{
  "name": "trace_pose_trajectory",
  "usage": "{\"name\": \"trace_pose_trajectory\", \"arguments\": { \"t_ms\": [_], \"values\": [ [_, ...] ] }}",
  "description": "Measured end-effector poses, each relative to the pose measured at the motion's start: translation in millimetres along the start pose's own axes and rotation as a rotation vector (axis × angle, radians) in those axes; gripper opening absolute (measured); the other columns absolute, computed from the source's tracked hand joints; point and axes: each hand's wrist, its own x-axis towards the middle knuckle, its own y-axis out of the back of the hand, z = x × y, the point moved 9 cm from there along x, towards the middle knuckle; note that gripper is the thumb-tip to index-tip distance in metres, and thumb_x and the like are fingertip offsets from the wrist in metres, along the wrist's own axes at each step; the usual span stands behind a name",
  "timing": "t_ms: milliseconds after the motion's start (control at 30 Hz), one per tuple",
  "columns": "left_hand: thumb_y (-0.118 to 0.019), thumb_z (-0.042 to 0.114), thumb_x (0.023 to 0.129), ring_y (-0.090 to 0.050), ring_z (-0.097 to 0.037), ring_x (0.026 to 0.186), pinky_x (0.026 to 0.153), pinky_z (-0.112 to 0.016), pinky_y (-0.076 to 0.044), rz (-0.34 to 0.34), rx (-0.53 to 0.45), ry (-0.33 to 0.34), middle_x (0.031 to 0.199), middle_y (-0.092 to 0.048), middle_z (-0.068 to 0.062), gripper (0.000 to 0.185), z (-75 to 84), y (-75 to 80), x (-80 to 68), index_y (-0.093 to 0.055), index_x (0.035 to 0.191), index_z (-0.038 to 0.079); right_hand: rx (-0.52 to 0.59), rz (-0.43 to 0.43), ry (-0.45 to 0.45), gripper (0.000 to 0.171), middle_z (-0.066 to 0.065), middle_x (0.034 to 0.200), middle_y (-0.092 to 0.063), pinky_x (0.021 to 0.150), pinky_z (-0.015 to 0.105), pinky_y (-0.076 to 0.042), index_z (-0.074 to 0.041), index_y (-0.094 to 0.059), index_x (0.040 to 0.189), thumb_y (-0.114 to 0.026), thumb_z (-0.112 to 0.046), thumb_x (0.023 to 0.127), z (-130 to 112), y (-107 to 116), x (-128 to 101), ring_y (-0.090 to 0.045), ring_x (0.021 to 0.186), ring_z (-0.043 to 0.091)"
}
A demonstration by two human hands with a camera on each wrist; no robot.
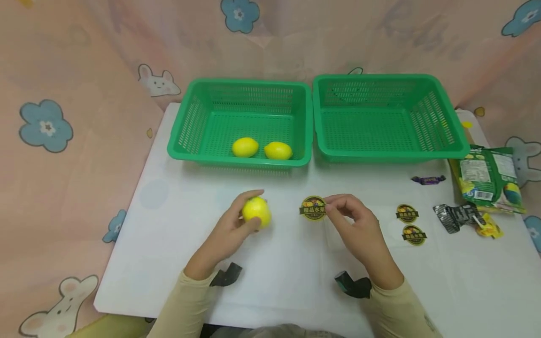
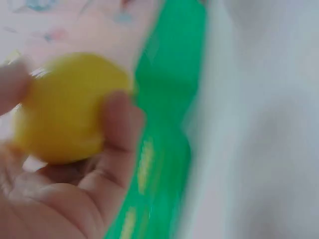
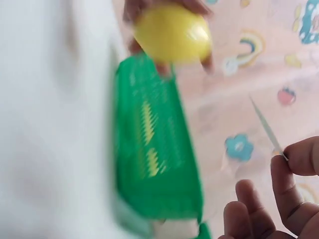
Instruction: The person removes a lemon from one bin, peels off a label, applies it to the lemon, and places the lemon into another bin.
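Yellow lemon [image 1: 256,211] gripped in left hand [image 1: 234,225], above white table [image 1: 169,263]; likely firm, light, waxy skin slightly slippery, best held round middle. Round sticker [image 1: 313,208] pinched at edge by right hand [image 1: 355,225]: thin, floppy, tacky. Lemon and sticker near, apart.

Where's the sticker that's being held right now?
In the head view, the sticker is pinched by the right hand at table centre, right of the lemon.

Both wrist views motion-blurred. Lemon [image 2: 65,107] partly hidden by fingers [image 2: 119,124]. Sticker [image 3: 266,130] seen edge-on only. Sticker text too small to read in head view.
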Motion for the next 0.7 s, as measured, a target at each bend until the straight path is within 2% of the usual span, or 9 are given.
{"name": "trace_pose_trajectory", "arguments": {
  "t_ms": [67,100,167,300,400,467,567,700],
  "values": [
    [-0.058,0.022,0.111,-0.061,-0.03,0.113,0.09,-0.04,-0.058,-0.037,-0.203,-0.085,0.15,-0.052,-0.02,0.056,18.6,-11.3,16.8,-0.032,0.161,0.016,0.054,0.005,0.069,0.022,-0.001,0.126,-0.068,0.101,0.04,-0.047,-0.005,-0.066,0.095,-0.067,-0.024,0.107,-19.6,-3.8,-0.5,-0.062,0.117,0.018],
    [-0.056,0.028,0.112,-0.06,-0.03,0.111,0.088,-0.038,-0.058,-0.052,-0.275,-0.129,0.152,-0.051,-0.022,0.057,27.7,-16.6,24.4,-0.029,0.16,0.015,0.082,0.01,0.106,0.019,0.0,0.125,-0.068,0.1,0.036,-0.047,-0.004,-0.066,0.094,-0.067,-0.019,0.106,-29.1,-5.0,-0.8,-0.062,0.118,0.02],
    [-0.053,0.039,0.111,-0.058,-0.028,0.115,0.088,-0.034,-0.055,-0.065,-0.35,-0.199,0.156,-0.047,-0.023,0.059,42.0,-25.4,37.4,-0.028,0.156,0.011,0.118,0.025,0.168,0.015,0.001,0.125,-0.067,0.098,0.031,-0.048,-0.004,-0.065,0.093,-0.066,-0.012,0.105,-45.6,-6.3,-1.3,-0.061,0.119,0.021],
    [-0.041,0.058,0.108,-0.053,-0.021,0.114,0.086,-0.029,-0.051,-0.063,-0.369,-0.206,0.155,-0.042,-0.016,0.069,50.4,-40.2,53.4,-0.035,0.154,0.007,0.113,0.068,0.25,0.013,0.0,0.127,-0.066,0.097,0.029,-0.047,-0.005,-0.065,0.091,-0.067,-0.007,0.103,-67.3,-6.4,-0.7,-0.059,0.121,0.024],
    [-0.028,0.067,0.108,-0.054,-0.022,0.106,0.078,-0.028,-0.048,-0.082,-0.391,-0.172,0.148,-0.044,-0.015,0.079,49.6,-48.3,57.3,-0.037,0.157,0.006,0.072,0.096,0.265,0.014,-0.001,0.127,-0.066,0.098,0.031,-0.046,-0.007,-0.066,0.089,-0.068,-0.009,0.103,-73.0,-6.6,1.2,-0.058,0.122,0.019],
    [-0.026,0.07,0.108,-0.054,-0.022,0.1,0.074,-0.028,-0.046,-0.103,-0.403,-0.176,0.147,-0.045,-0.017,0.083,49.9,-51.9,57.8,-0.036,0.158,0.004,0.064,0.104,0.264,0.014,0.0,0.127,-0.067,0.098,0.035,-0.046,-0.007,-0.066,0.088,-0.069,-0.009,0.102,-73.1,-7.6,3.0,-0.058,0.122,0.018],
    [-0.034,0.063,0.111,-0.055,-0.022,0.1,0.073,-0.028,-0.045,-0.116,-0.391,-0.203,0.15,-0.046,-0.019,0.075,51.7,-54.7,57.5,-0.035,0.158,0.004,0.06,0.11,0.257,0.015,0.002,0.127,-0.067,0.099,0.04,-0.046,-0.006,-0.066,0.088,-0.069,-0.009,0.102,-70.4,-9.7,6.0,-0.058,0.124,0.018],
    [-0.046,0.033,0.113,-0.055,-0.022,0.104,0.075,-0.028,-0.046,-0.081,-0.362,-0.225,0.152,-0.047,-0.023,0.054,52.7,-54.1,57.9,-0.036,0.158,0.004,0.028,0.129,0.25,0.015,0.004,0.127,-0.068,0.098,0.043,-0.046,-0.006,-0.067,0.088,-0.069,-0.011,0.103,-66.1,-10.4,10.5,-0.058,0.124,0.018]
  ]
}}
